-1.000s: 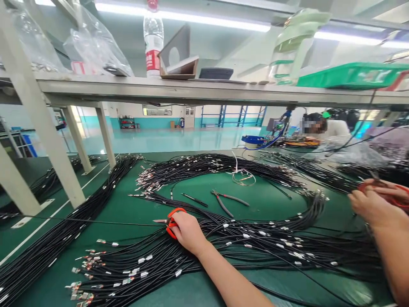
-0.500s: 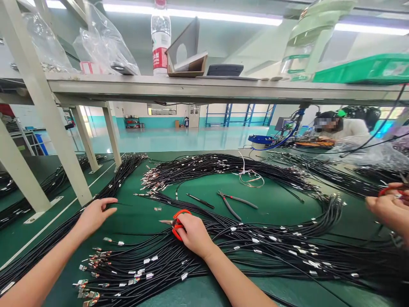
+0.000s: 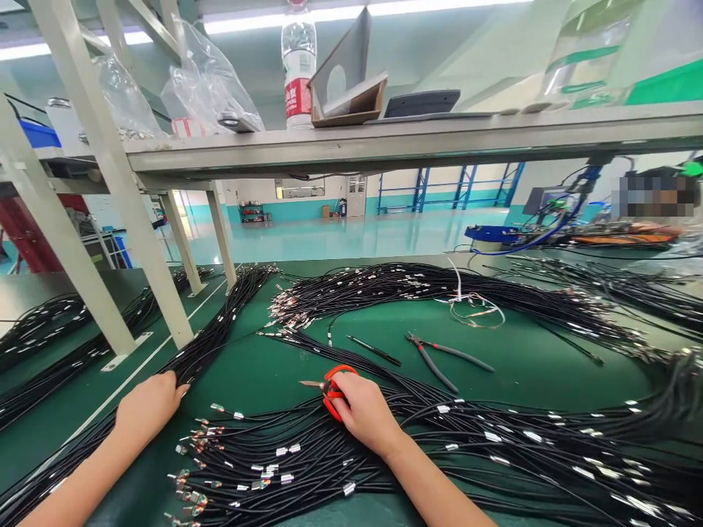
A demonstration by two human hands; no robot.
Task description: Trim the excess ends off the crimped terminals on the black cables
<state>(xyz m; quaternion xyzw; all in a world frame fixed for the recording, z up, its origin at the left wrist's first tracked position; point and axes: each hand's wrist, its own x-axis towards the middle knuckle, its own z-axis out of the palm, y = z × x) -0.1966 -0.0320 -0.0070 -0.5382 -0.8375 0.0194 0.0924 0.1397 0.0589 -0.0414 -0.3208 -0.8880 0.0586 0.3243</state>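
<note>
My left hand is closed over the long bundle of black cables along the left side; its fingertips are partly hidden, so how many cables it grips does not show. In my right hand are red-handled scissors, their blades pointing left. That hand rests above a wide spread of black cables with white labels and bare connector ends at the left. Just beyond lie grey-handled pliers and a black pen.
Another cable bundle curves across the back, with a loose white wire beside it. A shelf beam spans overhead, its slanted post standing at left. A co-worker sits at far right behind a blue tray.
My view has turned left, so the scene sits further right. My left hand has come down onto the cable bundle, its fingers curling in. The scissors stay in my right hand.
</note>
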